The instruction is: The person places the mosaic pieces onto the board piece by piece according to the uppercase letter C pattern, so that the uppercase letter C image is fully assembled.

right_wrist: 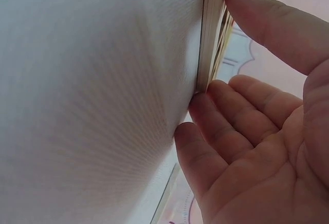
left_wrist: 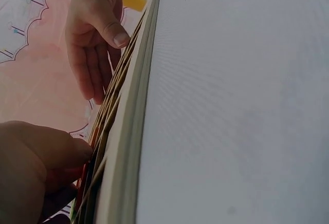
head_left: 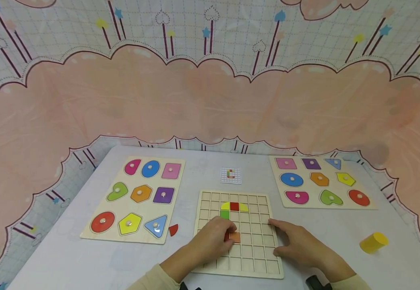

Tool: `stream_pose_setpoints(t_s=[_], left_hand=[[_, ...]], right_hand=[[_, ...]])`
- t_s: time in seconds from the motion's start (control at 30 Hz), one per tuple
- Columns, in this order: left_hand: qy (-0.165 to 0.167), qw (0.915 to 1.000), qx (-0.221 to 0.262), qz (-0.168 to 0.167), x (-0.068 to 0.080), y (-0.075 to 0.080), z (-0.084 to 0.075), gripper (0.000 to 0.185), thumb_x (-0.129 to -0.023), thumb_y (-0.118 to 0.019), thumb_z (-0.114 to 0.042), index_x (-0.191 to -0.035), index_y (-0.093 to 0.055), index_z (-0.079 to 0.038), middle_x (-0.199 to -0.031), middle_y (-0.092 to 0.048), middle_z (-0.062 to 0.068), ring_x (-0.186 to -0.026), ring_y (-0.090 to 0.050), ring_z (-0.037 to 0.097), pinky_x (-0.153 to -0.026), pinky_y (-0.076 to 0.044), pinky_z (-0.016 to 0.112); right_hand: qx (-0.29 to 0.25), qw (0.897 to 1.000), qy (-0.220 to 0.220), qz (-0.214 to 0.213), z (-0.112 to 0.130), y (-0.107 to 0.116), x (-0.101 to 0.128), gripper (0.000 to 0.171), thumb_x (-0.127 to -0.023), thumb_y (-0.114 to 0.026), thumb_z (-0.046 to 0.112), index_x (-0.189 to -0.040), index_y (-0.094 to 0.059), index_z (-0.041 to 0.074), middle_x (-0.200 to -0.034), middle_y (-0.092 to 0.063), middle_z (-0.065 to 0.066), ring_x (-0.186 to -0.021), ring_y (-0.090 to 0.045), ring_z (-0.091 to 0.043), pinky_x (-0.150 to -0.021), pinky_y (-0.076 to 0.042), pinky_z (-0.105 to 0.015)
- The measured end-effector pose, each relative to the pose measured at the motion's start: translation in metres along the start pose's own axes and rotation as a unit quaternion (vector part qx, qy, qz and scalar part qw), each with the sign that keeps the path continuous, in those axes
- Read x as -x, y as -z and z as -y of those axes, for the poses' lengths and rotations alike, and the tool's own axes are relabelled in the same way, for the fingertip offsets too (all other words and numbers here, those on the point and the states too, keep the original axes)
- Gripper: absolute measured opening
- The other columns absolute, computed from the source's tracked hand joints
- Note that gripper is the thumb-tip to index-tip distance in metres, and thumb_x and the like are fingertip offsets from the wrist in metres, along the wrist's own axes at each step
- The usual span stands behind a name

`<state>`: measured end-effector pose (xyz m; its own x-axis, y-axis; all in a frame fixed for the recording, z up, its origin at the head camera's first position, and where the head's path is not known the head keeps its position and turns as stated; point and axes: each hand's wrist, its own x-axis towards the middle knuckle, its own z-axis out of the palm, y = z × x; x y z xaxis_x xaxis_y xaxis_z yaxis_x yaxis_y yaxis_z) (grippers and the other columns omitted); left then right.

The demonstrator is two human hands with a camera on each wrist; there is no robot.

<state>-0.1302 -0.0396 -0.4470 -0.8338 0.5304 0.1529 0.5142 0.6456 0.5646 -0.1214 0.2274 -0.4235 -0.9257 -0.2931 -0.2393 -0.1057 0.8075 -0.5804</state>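
Grid board (head_left: 254,257), wooden, front centre of table (head_left: 68,266), near edge close to table's front edge. Bare table on both flanks of board; widest open stretch front right.

Left hand (head_left: 210,241): on board's left half, fingers curled down over orange tile (head_left: 236,237), tips touching it; a red piece apparently under the fingers too, mostly hidden. Grip itself not clearly seen from any view.

Right hand (head_left: 296,243): flat and relaxed on board's right edge, fingers straight, thumb on top of the edge, holding nothing.

Tiles set in grid, upper middle: 4 — two yellow (head_left: 225,206), one red (head_left: 234,206), one green (head_left: 224,214).

Shape boards: 2, nine knobbed shapes each. Left one (head_left: 86,231) just beside grid board; right one (head_left: 278,189) rear right, its edge near table's right edge.

Pattern card (head_left: 230,175): 1, behind grid board.

Loose red piece (head_left: 173,230): 1, between left shape board and grid board.

Yellow cylinder (head_left: 373,242): 1, on its side, front right, well apart from all boards.
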Motion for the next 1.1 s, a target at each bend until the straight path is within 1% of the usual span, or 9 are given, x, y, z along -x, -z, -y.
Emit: stream_pose_setpoints(t_s=[0.13, 0.2, 0.27, 0.4, 0.6, 0.73, 0.97, 1.1], left_hand=[[0.01, 0.9996, 0.027, -0.001, 0.002, 0.004, 0.001, 0.02, -0.084, -0.073, -0.007, -0.104, -0.069, -0.007, -0.094, -0.061, -0.007, -0.091, -0.05, 0.008, -0.079, -0.048, 0.021], [0.016, 0.9991, 0.039, -0.001, 0.003, 0.007, 0.003, 0.023, -0.085, -0.072, -0.007, -0.108, -0.069, -0.005, -0.099, -0.063, -0.005, -0.095, -0.053, 0.009, -0.084, -0.049, 0.022], [0.019, 0.999, 0.041, -0.002, 0.004, 0.01, 0.004, 0.025, -0.086, -0.072, -0.008, -0.11, -0.069, -0.004, -0.103, -0.064, -0.004, -0.099, -0.055, 0.01, -0.088, -0.05, 0.024], [0.022, 0.9995, 0.021, 0.0, 0.007, 0.018, 0.007, 0.025, -0.087, -0.075, -0.012, -0.111, -0.068, -0.004, -0.105, -0.065, -0.002, -0.106, -0.057, 0.015, -0.096, -0.049, 0.031], [0.043, 0.9986, 0.032, 0.005, 0.014, 0.031, 0.015, 0.029, -0.088, -0.076, -0.013, -0.114, -0.066, -0.004, -0.11, -0.065, 0.0, -0.11, -0.057, 0.019, -0.097, -0.05, 0.037], [0.043, 0.9989, 0.021, -0.005, 0.019, 0.035, 0.02, 0.03, -0.087, -0.076, -0.011, -0.114, -0.066, -0.003, -0.11, -0.066, 0.002, -0.108, -0.058, 0.021, -0.097, -0.05, 0.038], [0.049, 0.9984, 0.02, -0.022, 0.029, 0.044, 0.027, 0.029, -0.086, -0.075, -0.008, -0.113, -0.066, -0.001, -0.11, -0.066, 0.006, -0.112, -0.058, 0.026, -0.098, -0.048, 0.046], [0.053, 0.9981, 0.01, -0.031, 0.033, 0.049, 0.03, 0.03, -0.085, -0.076, -0.008, -0.113, -0.066, 0.0, -0.11, -0.066, 0.006, -0.112, -0.058, 0.026, -0.098, -0.049, 0.046]], right_hand=[[-0.003, 1.0, -0.002, 0.0, 0.0, 0.0, 0.0, 0.079, -0.073, -0.088, 0.015, -0.143, -0.053, 0.004, -0.142, -0.054, -0.017, -0.134, -0.044, -0.041, -0.109, -0.035, -0.057], [-0.002, 1.0, 0.0, 0.001, 0.0, 0.0, 0.0, 0.079, -0.073, -0.088, 0.016, -0.143, -0.052, 0.004, -0.142, -0.054, -0.016, -0.134, -0.045, -0.041, -0.109, -0.035, -0.057], [-0.004, 1.0, 0.002, 0.001, 0.0, 0.001, -0.001, 0.079, -0.073, -0.088, 0.015, -0.143, -0.052, 0.004, -0.143, -0.054, -0.016, -0.134, -0.045, -0.041, -0.109, -0.035, -0.057], [-0.004, 1.0, 0.008, 0.001, -0.001, 0.001, -0.001, 0.079, -0.073, -0.088, 0.015, -0.143, -0.052, 0.004, -0.142, -0.054, -0.016, -0.134, -0.045, -0.041, -0.109, -0.035, -0.058], [-0.007, 1.0, 0.002, 0.0, -0.001, 0.0, -0.001, 0.079, -0.073, -0.088, 0.015, -0.143, -0.053, 0.004, -0.143, -0.054, -0.015, -0.134, -0.045, -0.04, -0.109, -0.035, -0.057], [-0.009, 1.0, -0.001, 0.001, -0.001, 0.0, -0.002, 0.08, -0.073, -0.088, 0.016, -0.143, -0.052, 0.005, -0.143, -0.053, -0.016, -0.135, -0.044, -0.04, -0.109, -0.035, -0.058], [-0.005, 1.0, 0.001, 0.002, -0.003, 0.0, -0.002, 0.08, -0.072, -0.089, 0.016, -0.143, -0.053, 0.005, -0.142, -0.054, -0.016, -0.134, -0.045, -0.041, -0.109, -0.035, -0.058], [-0.005, 1.0, 0.001, 0.001, -0.003, -0.001, -0.002, 0.081, -0.072, -0.089, 0.016, -0.143, -0.053, 0.004, -0.142, -0.054, -0.016, -0.134, -0.045, -0.041, -0.109, -0.035, -0.058]])
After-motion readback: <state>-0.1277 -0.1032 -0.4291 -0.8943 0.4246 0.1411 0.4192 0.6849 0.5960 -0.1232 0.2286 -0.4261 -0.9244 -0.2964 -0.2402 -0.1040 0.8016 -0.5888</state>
